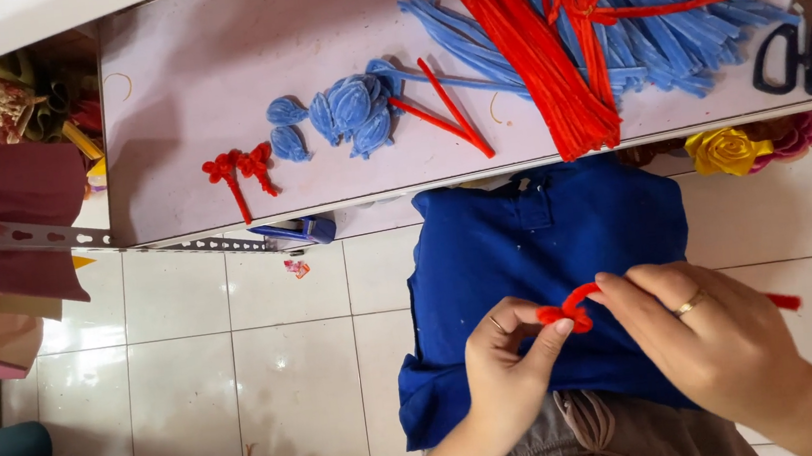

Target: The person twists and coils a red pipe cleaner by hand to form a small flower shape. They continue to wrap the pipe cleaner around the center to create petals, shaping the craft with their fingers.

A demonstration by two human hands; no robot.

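Both hands, left hand (509, 363) and right hand (714, 336), pinch 1 curled red pipe cleaner (571, 309) over the blue apron (541, 264), near of the table (212, 108) holding black scissors (802, 46).

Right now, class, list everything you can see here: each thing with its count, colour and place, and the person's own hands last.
Bent pipe cleaner: one, red, pinched between both hands.
Loose pipe cleaners: a pile, red and blue, on the table.
Petal shapes: several, blue, table middle.
Small twisted piece: one, red, left of the petals.
Scissors: one, black-handled, table's right end.
Cloth: one, blue, on the lap.
Left hand: pinching the red loop.
Right hand: ringed, gripping it.
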